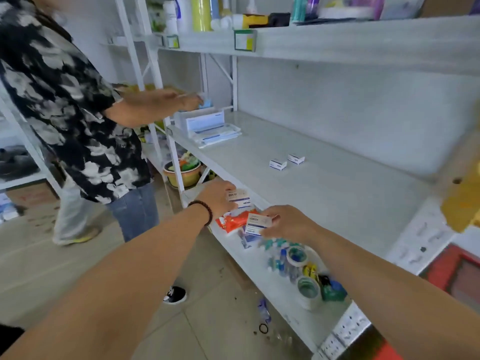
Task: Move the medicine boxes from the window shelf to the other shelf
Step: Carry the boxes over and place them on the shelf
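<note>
Each hand has one medicine box right now: the left hand (217, 197) is wrapped around a white box with blue print (238, 198), fingers pressed on its edges, and the right hand (284, 223) is pinching a second box (257, 222) of the same kind between thumb and fingertips. Both are held just above the front edge of the lower shelf (262, 279), right over an orange packet (231, 222). Two more small boxes (278, 164) already sit side by side, not touching, out on the middle shelf (337, 203), well apart from the hands. So that's four boxes I can count: two held, two parked. My guess is the two in hand are headed for the middle shelf next to that pair. What could go wrong: the right hand's pinch looks light, so a quick swing up could let that box slip down into the clutter below, meaning the orange packet, the small bottles and the two tape rolls (298, 255) I can make out there (the bottles are too blurred to count). Also there's another person (78, 113) standing just to the left reaching into a stack of white and blue packs (205, 126) at the far end of the same shelf, so elbows could bump.
</note>
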